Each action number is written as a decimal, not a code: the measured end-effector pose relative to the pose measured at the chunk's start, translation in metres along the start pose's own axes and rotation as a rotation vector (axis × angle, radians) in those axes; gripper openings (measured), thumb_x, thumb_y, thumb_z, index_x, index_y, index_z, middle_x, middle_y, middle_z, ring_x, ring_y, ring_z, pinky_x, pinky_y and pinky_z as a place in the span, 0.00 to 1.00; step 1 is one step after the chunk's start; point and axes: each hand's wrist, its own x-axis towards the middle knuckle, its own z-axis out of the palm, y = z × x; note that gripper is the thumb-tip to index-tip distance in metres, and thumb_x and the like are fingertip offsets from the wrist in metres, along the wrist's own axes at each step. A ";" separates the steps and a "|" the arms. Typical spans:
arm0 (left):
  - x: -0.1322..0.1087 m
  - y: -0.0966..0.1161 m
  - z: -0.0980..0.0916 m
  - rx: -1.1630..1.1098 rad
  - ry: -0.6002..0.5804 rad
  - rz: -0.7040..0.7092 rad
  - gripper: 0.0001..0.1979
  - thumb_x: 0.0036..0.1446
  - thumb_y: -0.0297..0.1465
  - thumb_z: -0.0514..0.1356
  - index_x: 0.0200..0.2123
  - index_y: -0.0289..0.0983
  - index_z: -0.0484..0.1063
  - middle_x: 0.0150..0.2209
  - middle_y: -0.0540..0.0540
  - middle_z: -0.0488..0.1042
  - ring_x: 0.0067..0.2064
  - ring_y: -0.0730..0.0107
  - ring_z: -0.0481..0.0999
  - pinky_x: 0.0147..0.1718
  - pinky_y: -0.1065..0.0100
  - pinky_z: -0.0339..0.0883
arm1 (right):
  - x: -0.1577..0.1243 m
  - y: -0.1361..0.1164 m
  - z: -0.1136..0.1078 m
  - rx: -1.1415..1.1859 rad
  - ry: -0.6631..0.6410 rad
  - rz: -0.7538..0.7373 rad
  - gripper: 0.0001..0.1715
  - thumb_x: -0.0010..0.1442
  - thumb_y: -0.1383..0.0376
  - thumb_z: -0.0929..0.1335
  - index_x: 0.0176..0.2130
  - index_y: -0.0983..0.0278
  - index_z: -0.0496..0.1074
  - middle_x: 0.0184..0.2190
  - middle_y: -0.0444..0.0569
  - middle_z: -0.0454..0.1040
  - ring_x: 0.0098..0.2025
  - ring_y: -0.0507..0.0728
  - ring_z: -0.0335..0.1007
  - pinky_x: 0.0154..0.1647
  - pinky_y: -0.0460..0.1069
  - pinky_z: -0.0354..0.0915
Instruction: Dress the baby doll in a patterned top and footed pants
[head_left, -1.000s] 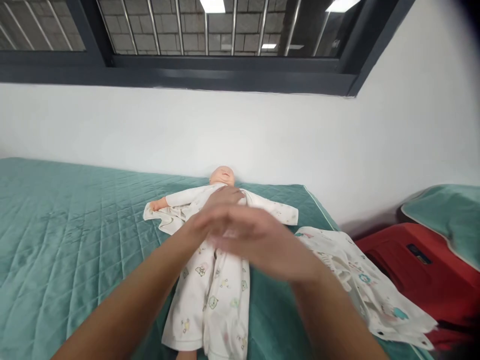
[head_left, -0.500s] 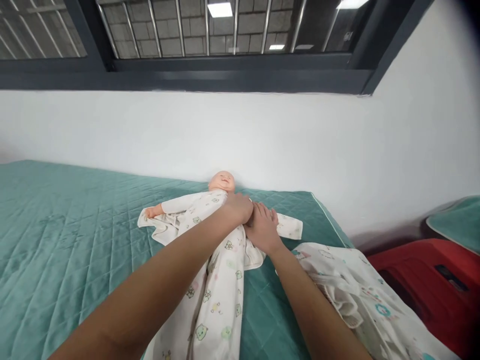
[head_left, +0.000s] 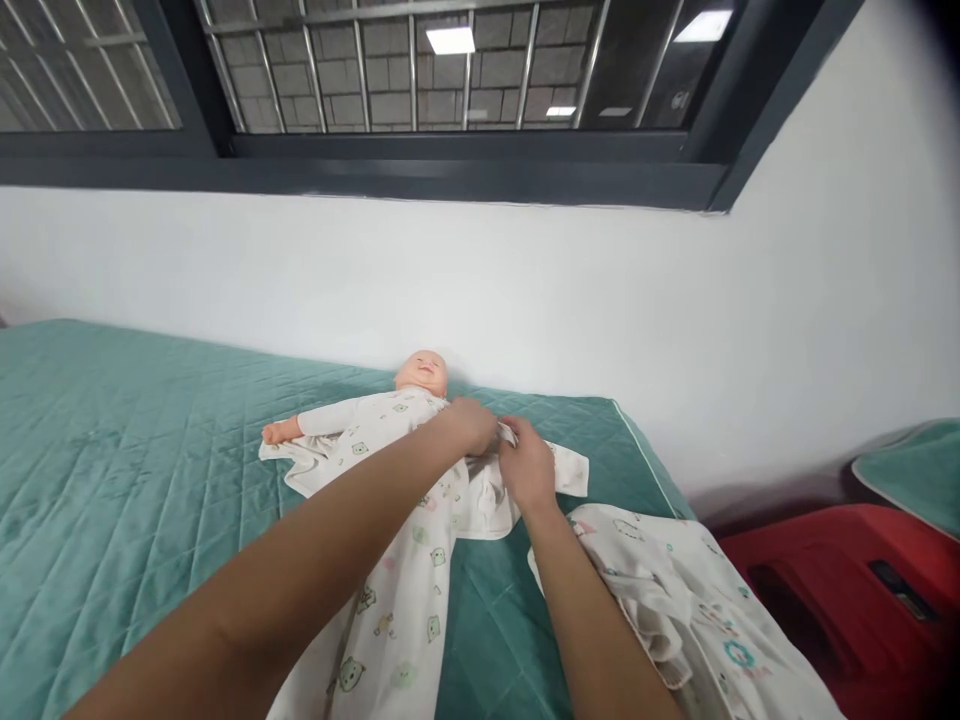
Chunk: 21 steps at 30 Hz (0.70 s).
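A baby doll point(head_left: 421, 372) lies on its back on a green quilted cover, its head towards the wall. It wears white baby clothes point(head_left: 405, 590) printed with small green animals. One doll hand point(head_left: 281, 431) pokes out of the sleeve on the left. My left hand point(head_left: 474, 427) is closed at the doll's shoulder on the right, its fingertips largely hidden. Right beside it my right hand point(head_left: 527, 462) pinches white fabric of the sleeve point(head_left: 571, 470), which stretches out to the right. The doll's arm on that side is hidden.
Another white printed garment point(head_left: 675, 580) lies crumpled at the right edge of the green quilted cover point(head_left: 150, 480). Beyond it stands a red plastic chair or stool point(head_left: 847, 590). Behind the doll rise a white wall point(head_left: 525, 290) and a dark window frame point(head_left: 450, 180).
My hands have drawn slightly apart, and the right one now pinches fabric instead of lying over the sleeve. The view has shifted a little, moving the doll left in the picture.
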 end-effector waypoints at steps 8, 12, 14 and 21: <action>0.008 -0.011 0.014 0.003 0.102 0.114 0.23 0.51 0.31 0.61 0.52 0.38 0.71 0.46 0.36 0.78 0.46 0.50 0.77 0.45 0.55 0.69 | 0.001 0.004 -0.003 -0.011 -0.010 0.065 0.22 0.59 0.69 0.59 0.50 0.59 0.71 0.44 0.50 0.80 0.48 0.63 0.74 0.47 0.54 0.64; -0.006 -0.018 0.008 0.035 0.175 0.122 0.17 0.56 0.31 0.57 0.49 0.37 0.72 0.45 0.36 0.78 0.46 0.49 0.76 0.44 0.55 0.68 | 0.004 0.010 -0.007 0.105 -0.007 0.106 0.22 0.59 0.69 0.59 0.50 0.60 0.71 0.47 0.51 0.78 0.49 0.64 0.73 0.48 0.55 0.65; -0.013 -0.020 0.003 0.052 0.206 0.117 0.16 0.56 0.29 0.56 0.49 0.36 0.72 0.45 0.36 0.77 0.46 0.50 0.76 0.44 0.56 0.67 | 0.008 0.016 -0.008 0.146 -0.007 0.111 0.21 0.59 0.68 0.58 0.50 0.60 0.70 0.47 0.51 0.78 0.49 0.62 0.74 0.48 0.55 0.66; -0.032 -0.038 -0.011 0.088 0.224 0.106 0.12 0.55 0.26 0.56 0.43 0.35 0.72 0.40 0.36 0.77 0.40 0.52 0.77 0.36 0.57 0.68 | 0.018 0.038 -0.002 0.239 0.024 0.107 0.25 0.52 0.75 0.59 0.46 0.62 0.72 0.46 0.52 0.77 0.50 0.60 0.72 0.52 0.53 0.65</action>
